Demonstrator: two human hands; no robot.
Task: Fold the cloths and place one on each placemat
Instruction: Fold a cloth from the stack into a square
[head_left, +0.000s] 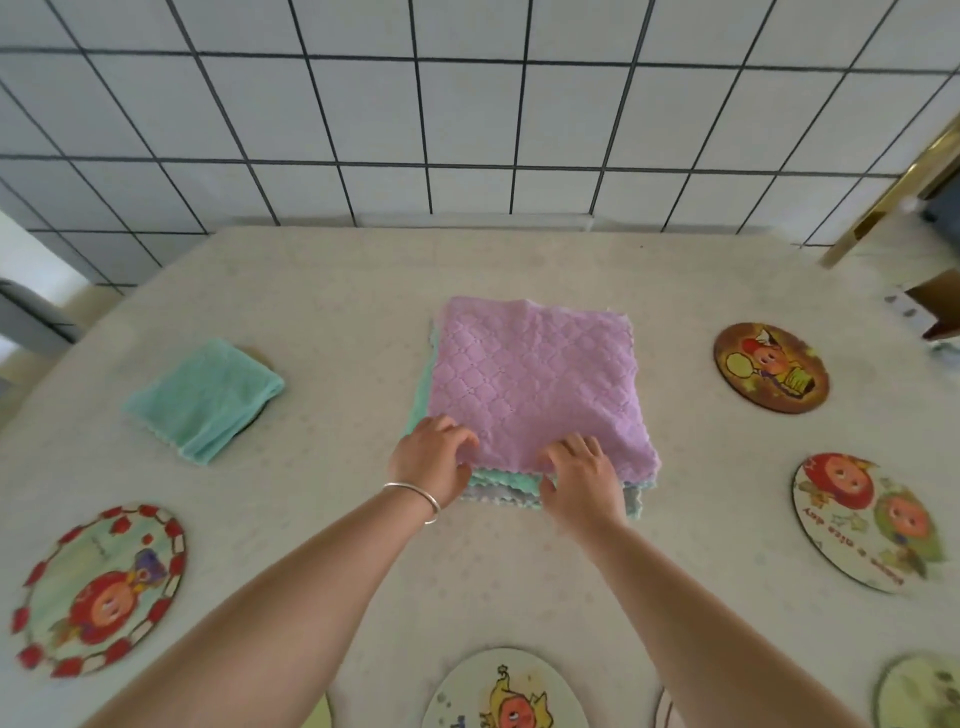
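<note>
A stack of flat cloths lies in the middle of the table, with a purple cloth (535, 379) on top and green and grey cloth edges (493, 486) showing beneath. My left hand (434, 457) and my right hand (582, 475) both pinch the near edge of the purple cloth. A folded green cloth (205, 397) lies at the left on a round placemat that it almost hides. Round picture placemats lie around the table: near left (98, 587), near middle (506, 691), far right (771, 366) and right (872, 522).
A tiled wall (467, 114) stands behind the table. The white tablecloth (337, 312) covers the whole top. Another placemat (919, 691) peeks in at the bottom right corner. A brass-coloured frame (893, 192) and a cardboard box (935, 306) stand at the far right.
</note>
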